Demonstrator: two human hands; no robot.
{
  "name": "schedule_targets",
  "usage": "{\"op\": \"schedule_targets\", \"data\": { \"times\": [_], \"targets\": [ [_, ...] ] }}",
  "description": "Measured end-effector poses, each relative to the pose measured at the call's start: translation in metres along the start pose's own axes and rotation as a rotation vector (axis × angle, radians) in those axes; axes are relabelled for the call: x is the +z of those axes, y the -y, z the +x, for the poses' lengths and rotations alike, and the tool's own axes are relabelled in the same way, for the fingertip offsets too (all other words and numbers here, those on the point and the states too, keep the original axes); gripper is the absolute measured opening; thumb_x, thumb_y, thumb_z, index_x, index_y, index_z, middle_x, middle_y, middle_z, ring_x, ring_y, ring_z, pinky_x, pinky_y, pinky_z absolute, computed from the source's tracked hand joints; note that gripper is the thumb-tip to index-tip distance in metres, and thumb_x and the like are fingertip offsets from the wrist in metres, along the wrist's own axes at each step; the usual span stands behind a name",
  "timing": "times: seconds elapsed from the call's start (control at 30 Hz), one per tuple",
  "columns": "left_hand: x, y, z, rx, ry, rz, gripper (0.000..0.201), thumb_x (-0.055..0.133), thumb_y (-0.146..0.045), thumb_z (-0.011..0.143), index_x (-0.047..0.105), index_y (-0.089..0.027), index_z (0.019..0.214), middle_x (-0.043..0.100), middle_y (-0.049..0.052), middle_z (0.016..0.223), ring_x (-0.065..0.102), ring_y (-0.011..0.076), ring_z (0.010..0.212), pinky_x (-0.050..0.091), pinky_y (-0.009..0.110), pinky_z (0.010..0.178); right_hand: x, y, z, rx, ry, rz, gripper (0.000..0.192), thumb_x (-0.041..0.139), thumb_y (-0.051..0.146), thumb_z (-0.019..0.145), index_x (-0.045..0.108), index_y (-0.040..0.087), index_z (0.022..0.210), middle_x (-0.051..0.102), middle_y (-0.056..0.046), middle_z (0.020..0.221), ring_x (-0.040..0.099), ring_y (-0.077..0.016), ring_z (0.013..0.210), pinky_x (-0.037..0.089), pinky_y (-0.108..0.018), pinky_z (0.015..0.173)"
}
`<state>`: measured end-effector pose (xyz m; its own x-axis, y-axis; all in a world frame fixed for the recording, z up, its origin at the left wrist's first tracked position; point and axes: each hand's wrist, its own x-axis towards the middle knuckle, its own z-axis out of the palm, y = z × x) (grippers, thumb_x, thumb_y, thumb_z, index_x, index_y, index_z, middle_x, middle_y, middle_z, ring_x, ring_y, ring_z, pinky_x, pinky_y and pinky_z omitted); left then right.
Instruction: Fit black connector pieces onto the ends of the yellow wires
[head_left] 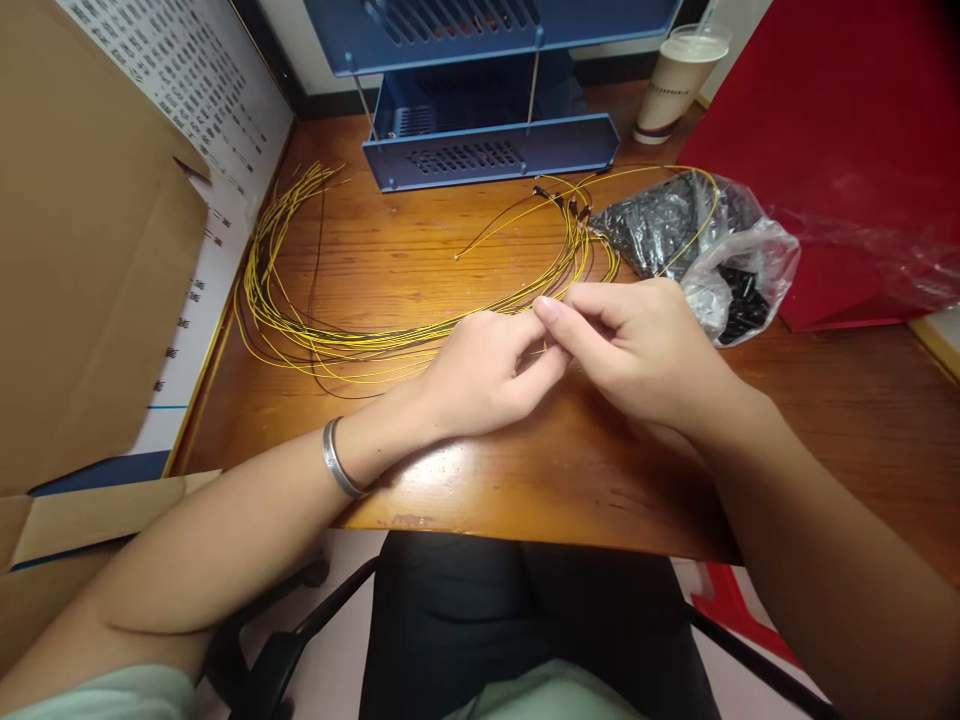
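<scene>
My left hand (495,365) and my right hand (649,345) meet above the table, fingertips pinched together and touching. A yellow wire (712,205) arcs over the plastic bag and comes down behind my right hand, which appears closed on it. Between the fingers of my left hand shows a thin pale bit, too small to make out; my fingers hide most of it. Behind my hands lies a loose coil of yellow and black wires (360,345). Small black connectors (574,207) sit at the wires' right ends, beside the clear bag of black parts (652,225).
A blue slotted desk rack (487,150) stands at the back, with a lidded paper cup (675,85) to its right. A red bag or box (847,170) borders the right side. Cardboard flaps (82,250) rise on the left. The wooden table's front edge (525,543) is near my lap.
</scene>
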<state>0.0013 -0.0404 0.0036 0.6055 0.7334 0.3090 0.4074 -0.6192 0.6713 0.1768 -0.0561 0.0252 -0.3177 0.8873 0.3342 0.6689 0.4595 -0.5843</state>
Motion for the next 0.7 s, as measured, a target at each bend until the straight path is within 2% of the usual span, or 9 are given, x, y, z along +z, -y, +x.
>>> {"op": "schedule_targets", "data": {
  "times": [0.27,0.53,0.7],
  "targets": [
    [0.001,0.0005,-0.0003,-0.004,0.026,0.026,0.025,0.048,-0.028,0.093,0.063,-0.015,0.078,0.062,0.001,0.062,0.047,0.0099,0.053,0.035,0.026,0.056,0.0003,-0.0004,0.0006,-0.004,0.008,0.03,0.057,0.052,0.053,0.099,0.038,0.02,0.055,0.037,0.002,0.047,0.031,-0.0098,0.047,0.021,-0.033,0.053],
    [0.0002,0.0009,0.0008,-0.008,0.029,0.027,0.026,0.048,-0.028,0.093,0.062,-0.015,0.076,0.062,0.001,0.062,0.048,0.01,0.054,0.035,0.025,0.056,0.002,-0.0022,0.0011,0.002,0.011,0.051,0.059,0.048,0.059,0.099,0.038,0.02,0.055,0.038,0.002,0.049,0.032,-0.01,0.048,0.021,-0.033,0.053],
    [-0.0004,0.0009,0.002,-0.025,0.05,0.029,0.028,0.047,-0.029,0.093,0.064,-0.014,0.076,0.061,0.001,0.061,0.048,0.01,0.054,0.035,0.025,0.056,0.0026,-0.0021,0.0023,-0.006,-0.007,0.032,0.058,0.049,0.056,0.099,0.039,0.02,0.055,0.037,0.002,0.048,0.031,-0.0092,0.047,0.021,-0.033,0.053]
  ]
}}
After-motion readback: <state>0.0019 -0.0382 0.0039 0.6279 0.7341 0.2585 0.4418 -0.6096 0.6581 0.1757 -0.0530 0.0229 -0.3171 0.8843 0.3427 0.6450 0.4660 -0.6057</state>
